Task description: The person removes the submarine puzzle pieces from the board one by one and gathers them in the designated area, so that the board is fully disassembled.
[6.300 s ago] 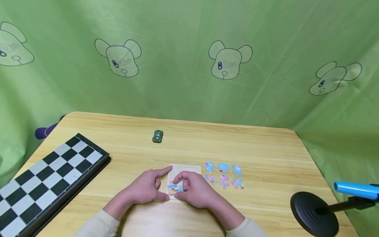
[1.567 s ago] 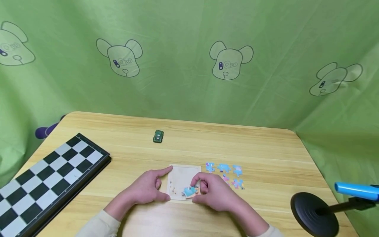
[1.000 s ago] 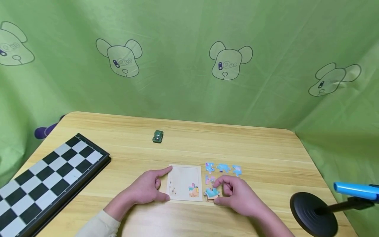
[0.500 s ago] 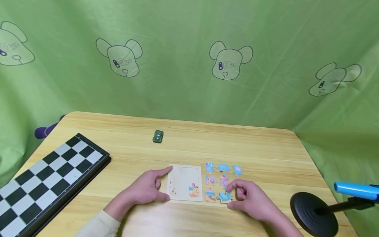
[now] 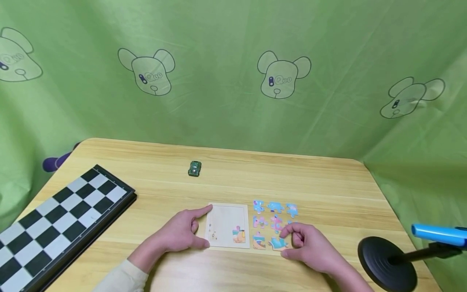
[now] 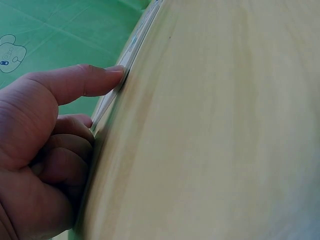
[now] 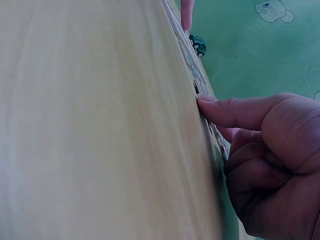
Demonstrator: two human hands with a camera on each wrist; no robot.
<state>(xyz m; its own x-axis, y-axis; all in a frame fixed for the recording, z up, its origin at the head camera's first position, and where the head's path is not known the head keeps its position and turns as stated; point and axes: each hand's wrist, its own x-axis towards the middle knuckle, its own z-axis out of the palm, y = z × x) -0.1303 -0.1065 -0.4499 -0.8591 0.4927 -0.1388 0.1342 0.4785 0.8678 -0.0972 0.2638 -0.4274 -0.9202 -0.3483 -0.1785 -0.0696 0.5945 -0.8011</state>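
Observation:
My left hand (image 5: 184, 230) lies at the left side of a pale puzzle tray (image 5: 228, 217). Its straight forefinger and thumb touch that side near the two corners; the other fingers are folded in. One puzzle piece (image 5: 238, 235) sits in the tray's lower right corner, and the rest of its bed is bare. To the right of the tray, my right hand (image 5: 310, 246) pinches a blue-and-tan puzzle piece (image 5: 278, 243) between thumb and forefinger, low over the table. Just left of it lies another tan-and-blue puzzle piece (image 5: 259, 241).
Several loose puzzle pieces (image 5: 275, 207) lie in rows behind the right hand. A green toy car (image 5: 195, 168) stands further back. A black-and-white chessboard (image 5: 62, 223) fills the left side, and a black round stand (image 5: 386, 261) is at the right.
My right hand has carried the blue-and-tan puzzle piece rightward out of the tray to the front row of loose pieces. The left hand stays at the tray's edge.

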